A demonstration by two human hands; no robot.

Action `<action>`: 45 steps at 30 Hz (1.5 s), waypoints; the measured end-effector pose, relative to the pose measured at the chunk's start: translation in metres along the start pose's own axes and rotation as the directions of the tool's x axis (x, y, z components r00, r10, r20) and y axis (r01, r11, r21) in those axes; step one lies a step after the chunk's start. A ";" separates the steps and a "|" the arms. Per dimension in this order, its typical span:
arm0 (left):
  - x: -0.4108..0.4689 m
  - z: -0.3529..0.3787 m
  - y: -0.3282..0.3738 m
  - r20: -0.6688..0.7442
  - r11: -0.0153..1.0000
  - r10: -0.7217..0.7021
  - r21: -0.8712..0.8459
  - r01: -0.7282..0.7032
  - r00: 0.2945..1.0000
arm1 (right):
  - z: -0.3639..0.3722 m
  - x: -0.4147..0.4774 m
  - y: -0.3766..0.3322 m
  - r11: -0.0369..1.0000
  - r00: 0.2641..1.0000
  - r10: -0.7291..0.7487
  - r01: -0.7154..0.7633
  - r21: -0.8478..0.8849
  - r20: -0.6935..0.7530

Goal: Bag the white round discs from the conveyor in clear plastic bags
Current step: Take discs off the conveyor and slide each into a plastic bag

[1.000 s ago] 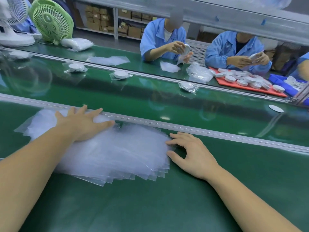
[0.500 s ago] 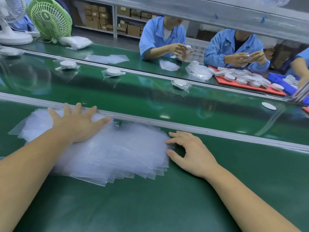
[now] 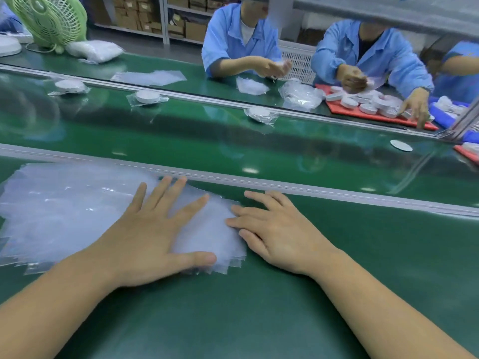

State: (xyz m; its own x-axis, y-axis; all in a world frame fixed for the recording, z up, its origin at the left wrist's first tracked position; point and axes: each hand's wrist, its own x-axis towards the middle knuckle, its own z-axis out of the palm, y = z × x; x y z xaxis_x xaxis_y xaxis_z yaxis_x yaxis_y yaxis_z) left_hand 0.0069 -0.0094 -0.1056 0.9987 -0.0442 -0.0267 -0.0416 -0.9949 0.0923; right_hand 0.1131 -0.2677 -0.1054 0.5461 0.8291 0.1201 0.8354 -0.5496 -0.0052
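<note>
A fanned stack of clear plastic bags (image 3: 64, 211) lies flat on the green table in front of me. My left hand (image 3: 155, 234) presses flat on the stack's right part, fingers spread. My right hand (image 3: 274, 229) lies flat at the stack's right edge, fingertips touching the bags. On the moving green conveyor (image 3: 233, 146) beyond the metal rail sit bagged white discs (image 3: 147, 97), (image 3: 260, 114), (image 3: 69, 85) and one bare white disc (image 3: 401, 145) at the right.
Two people in blue coats work across the belt; one reaches into a red tray (image 3: 363, 114) of several white discs. A loose bag pile (image 3: 300, 95), flat bags (image 3: 149, 77), a green fan (image 3: 49, 20) and a metal rail (image 3: 285, 185) are around.
My left hand slid right along the bag stack toward my right hand. The view shifted right and closer. Bagged discs on the conveyor drifted left.
</note>
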 end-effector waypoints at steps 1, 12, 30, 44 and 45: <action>0.000 0.001 0.005 -0.007 1.000 0.031 0.002 -0.031 0.999 | 0.001 0.001 -0.002 1.000 1.000 -0.013 0.013 0.000 -0.010; -0.004 0.000 0.010 -0.069 0.992 0.125 0.027 -0.124 0.990 | 0.013 -0.004 0.008 0.929 0.981 0.178 -0.143 0.340 -0.076; 0.001 0.002 0.009 -0.123 0.988 0.150 -0.025 -0.154 0.981 | 0.016 -0.005 0.012 0.908 0.968 0.229 -0.176 0.379 -0.099; 0.001 0.006 0.008 -0.094 0.990 0.141 0.030 -0.138 0.986 | 0.018 -0.004 0.014 0.893 0.960 0.251 -0.178 0.414 -0.127; 0.001 0.006 0.008 -0.089 0.990 0.141 0.030 -0.139 0.986 | 0.018 -0.004 0.014 0.891 0.959 0.253 -0.180 0.416 -0.127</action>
State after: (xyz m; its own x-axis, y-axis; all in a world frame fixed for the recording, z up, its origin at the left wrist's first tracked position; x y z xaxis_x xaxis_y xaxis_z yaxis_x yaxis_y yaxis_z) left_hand 0.0070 -0.0182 -0.1106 0.9816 -0.1755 0.0757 -0.1804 -0.9814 0.0649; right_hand 0.1233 -0.2771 -0.1243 0.7273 0.6429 0.2401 0.6721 -0.5963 -0.4390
